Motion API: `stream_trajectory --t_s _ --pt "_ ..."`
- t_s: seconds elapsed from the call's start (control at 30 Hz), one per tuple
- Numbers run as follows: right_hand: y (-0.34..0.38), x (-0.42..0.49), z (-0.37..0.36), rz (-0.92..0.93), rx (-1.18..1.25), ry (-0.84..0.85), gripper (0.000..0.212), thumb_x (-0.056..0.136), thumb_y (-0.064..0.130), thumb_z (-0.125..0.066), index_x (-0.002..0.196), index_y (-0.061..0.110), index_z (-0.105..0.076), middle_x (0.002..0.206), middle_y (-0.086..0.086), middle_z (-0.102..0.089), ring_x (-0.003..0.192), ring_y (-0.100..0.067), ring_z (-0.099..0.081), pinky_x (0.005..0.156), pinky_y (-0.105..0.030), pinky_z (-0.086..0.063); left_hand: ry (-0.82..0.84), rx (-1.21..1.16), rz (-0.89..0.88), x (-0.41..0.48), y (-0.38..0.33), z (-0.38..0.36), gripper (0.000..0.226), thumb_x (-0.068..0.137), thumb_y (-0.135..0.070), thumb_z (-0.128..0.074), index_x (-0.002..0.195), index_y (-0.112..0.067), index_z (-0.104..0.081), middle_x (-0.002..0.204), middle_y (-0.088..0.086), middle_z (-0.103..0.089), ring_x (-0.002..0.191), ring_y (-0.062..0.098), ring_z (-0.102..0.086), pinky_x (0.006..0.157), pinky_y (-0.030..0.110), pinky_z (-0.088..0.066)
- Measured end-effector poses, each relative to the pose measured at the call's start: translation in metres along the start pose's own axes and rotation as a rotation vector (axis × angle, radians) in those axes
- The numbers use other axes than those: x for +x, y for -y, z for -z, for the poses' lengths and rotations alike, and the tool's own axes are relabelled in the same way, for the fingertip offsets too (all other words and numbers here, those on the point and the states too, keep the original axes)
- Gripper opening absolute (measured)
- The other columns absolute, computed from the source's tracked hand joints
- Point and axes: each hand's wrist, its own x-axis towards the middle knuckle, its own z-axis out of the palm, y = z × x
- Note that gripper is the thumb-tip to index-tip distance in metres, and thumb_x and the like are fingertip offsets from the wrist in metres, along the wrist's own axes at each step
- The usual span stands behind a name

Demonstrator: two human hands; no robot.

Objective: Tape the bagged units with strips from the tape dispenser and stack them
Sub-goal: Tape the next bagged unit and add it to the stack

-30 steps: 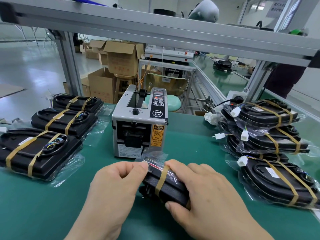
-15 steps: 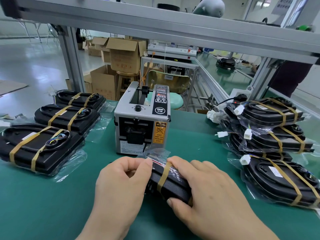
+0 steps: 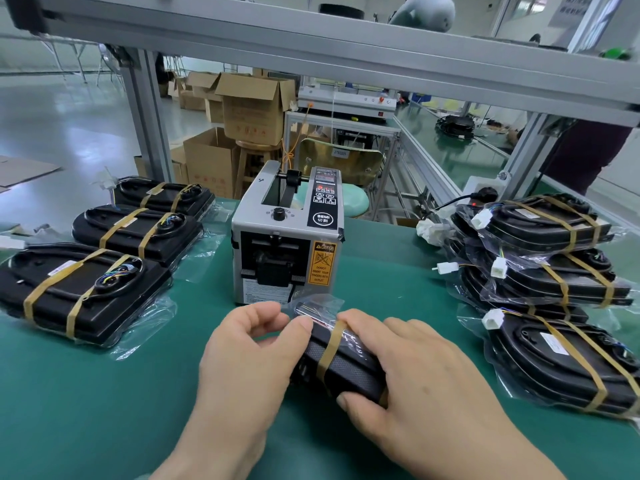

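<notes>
A black bagged unit (image 3: 349, 367) stands on edge on the green mat (image 3: 86, 410), just in front of the grey tape dispenser (image 3: 287, 244). One brown tape strip (image 3: 329, 351) wraps around it. My left hand (image 3: 249, 355) grips the unit's left end, thumb on top by the clear bag flap. My right hand (image 3: 408, 372) holds the unit from the right, fingers over its top and thumb on the near side. Much of the unit is hidden under my hands.
Three taped units (image 3: 83, 292) lie in a row on the left. A stack of taped units (image 3: 550, 258) with white connectors sits on the right, one more (image 3: 568, 362) in front of it. An aluminium frame beam (image 3: 346, 53) crosses overhead. Cardboard boxes (image 3: 249, 112) stand behind.
Both hands keep hold of the unit. My left thumb has shifted a little along the unit's top. The view has tilted slightly.
</notes>
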Motion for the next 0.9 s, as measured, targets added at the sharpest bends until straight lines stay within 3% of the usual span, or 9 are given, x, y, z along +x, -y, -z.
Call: stream_trajectory --t_s 0.1,0.27,0.43,0.53,0.63,0.7,0.77,0.83,0.9 --pt "0.0 0.0 -0.001 0.013 -0.004 -0.015 0.069 0.071 0.065 -0.046 0.129 0.047 -0.012 0.098 0.015 -0.045 0.095 -0.013 -0.04 0.081 -0.028 -0.036 0.178 -0.125 0.111 0.003 0.001 0.0 0.038 0.069 -0.031 -0.074 0.105 -0.025 -0.062 0.096 -0.009 -0.07 0.079 -0.004 -0.066 0.068 0.015 -0.047" --pt "-0.004 0.001 0.002 -0.011 0.038 -0.021 0.077 0.066 0.068 -0.044 0.13 0.051 -0.005 0.093 0.025 -0.044 0.094 -0.008 -0.041 0.074 -0.023 -0.03 0.429 -0.023 0.051 0.008 -0.001 -0.002 0.02 0.081 -0.038 -0.057 0.093 -0.037 -0.074 0.088 -0.004 -0.075 0.079 0.005 -0.067 0.072 0.02 -0.051" --pt "-0.014 -0.004 0.004 -0.075 0.152 -0.152 0.074 0.055 0.068 -0.057 0.124 0.045 -0.041 0.103 0.034 -0.049 0.104 0.003 -0.048 0.081 -0.007 -0.033 0.519 0.204 -0.105 0.026 -0.01 0.002 0.029 0.071 -0.045 -0.067 0.098 -0.037 -0.068 0.084 -0.011 -0.074 0.073 0.0 -0.066 0.065 0.008 -0.047" --pt "-0.019 -0.015 0.006 0.092 0.278 -0.506 0.05 0.065 0.048 -0.07 0.103 0.015 -0.064 0.112 0.008 -0.062 0.104 -0.011 -0.057 0.089 -0.024 -0.045 0.545 0.286 -0.142 0.036 -0.015 0.003 0.008 0.077 -0.032 -0.072 0.084 -0.031 -0.072 0.068 -0.012 -0.07 0.058 -0.004 -0.057 0.058 0.005 -0.042" --pt "-0.026 -0.034 0.0 0.175 0.289 -0.778 0.024 0.075 0.035 -0.071 0.07 0.012 -0.067 0.091 -0.003 -0.067 0.08 -0.026 -0.062 0.07 -0.035 -0.048 0.575 0.253 -0.111 0.041 -0.014 0.001 0.024 0.068 -0.049 -0.069 0.085 -0.033 -0.072 0.071 -0.006 -0.068 0.062 0.002 -0.055 0.066 0.017 -0.046" --pt "-0.036 -0.042 -0.009 0.108 0.198 -0.729 0.031 0.072 0.042 -0.071 0.081 0.013 -0.072 0.094 0.0 -0.069 0.086 -0.023 -0.062 0.079 -0.037 -0.049 0.619 0.212 -0.068 0.043 -0.011 0.001 0.039 0.061 -0.058 -0.066 0.088 -0.03 -0.072 0.08 0.002 -0.07 0.07 0.01 -0.057 0.072 0.032 -0.048" --pt "-0.044 -0.046 -0.012 -0.016 0.239 -0.553 0.052 0.06 0.052 -0.071 0.103 0.024 -0.069 0.108 0.011 -0.066 0.105 -0.008 -0.057 0.098 -0.022 -0.041 0.647 0.182 -0.033 0.044 -0.008 0.002 0.035 0.068 -0.058 -0.073 0.09 -0.03 -0.072 0.083 0.002 -0.069 0.073 0.013 -0.056 0.07 0.035 -0.048" --pt "-0.042 -0.046 -0.012 -0.176 0.495 -0.321 0.061 0.045 0.053 -0.074 0.105 0.049 -0.065 0.105 0.028 -0.065 0.102 0.012 -0.055 0.089 -0.001 -0.035 0.661 0.171 -0.017 0.045 -0.005 0.005 0.028 0.072 -0.052 -0.068 0.092 -0.032 -0.071 0.084 0.001 -0.067 0.074 0.013 -0.056 0.069 0.034 -0.047" --pt "-0.038 -0.049 -0.017 -0.233 0.78 -0.12 0.072 0.039 0.043 -0.08 0.105 0.059 -0.055 0.099 0.031 -0.064 0.092 0.014 -0.06 0.075 0.004 -0.036 0.673 0.158 -0.015 0.045 -0.002 0.008 0.029 0.07 -0.051 -0.065 0.092 -0.033 -0.07 0.084 0.0 -0.066 0.074 0.014 -0.055 0.068 0.03 -0.046"
